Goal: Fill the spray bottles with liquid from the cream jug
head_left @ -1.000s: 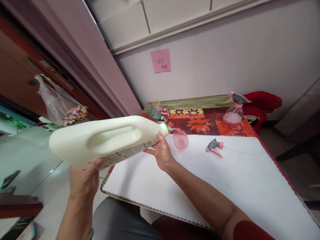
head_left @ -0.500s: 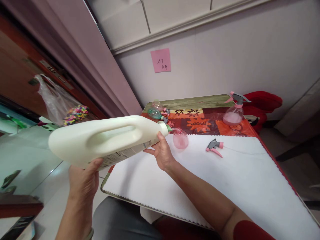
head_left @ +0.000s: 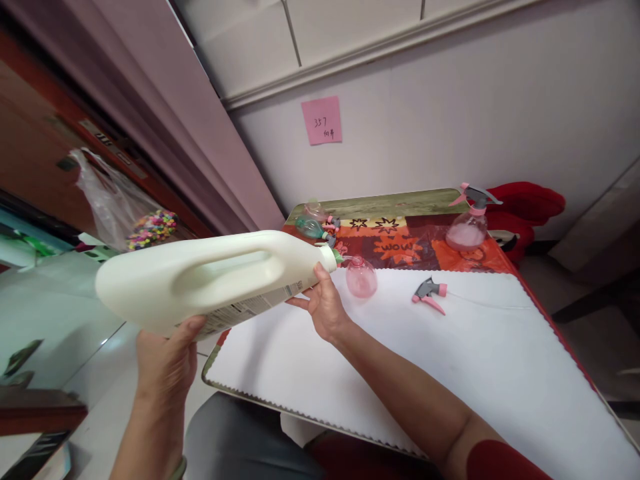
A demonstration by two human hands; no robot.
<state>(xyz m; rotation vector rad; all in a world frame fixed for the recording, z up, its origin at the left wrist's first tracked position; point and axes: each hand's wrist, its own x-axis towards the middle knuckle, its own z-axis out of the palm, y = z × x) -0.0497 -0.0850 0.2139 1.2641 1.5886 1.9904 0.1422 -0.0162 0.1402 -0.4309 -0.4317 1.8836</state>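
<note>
A large cream-coloured detergent jug [head_left: 145, 280] lies nearly level in the air, its neck tilted to the right. My left hand [head_left: 173, 350] grips its underside near the base, and my right hand [head_left: 325, 303] is closed around it just below the neck. The green spout [head_left: 339, 256] meets the mouth of a pink see-through spray bottle [head_left: 361, 279] standing upright on the white mat; a clear stream seems to run between them. To the right lies a grey and pink spray head [head_left: 429, 297] with its thin tube.
The white mat [head_left: 400, 373] covers most of the table. At the back right stands a capped spray bottle [head_left: 467, 230] with pinkish liquid. Small green and pink bottles [head_left: 310, 227] lie at the back left. A plastic bag [head_left: 107, 200] hangs at left, and a red plush thing [head_left: 525, 213] sits behind the table.
Almost nothing differs. The jug and both hands stay in place, with the jug's base perhaps a touch farther left.
</note>
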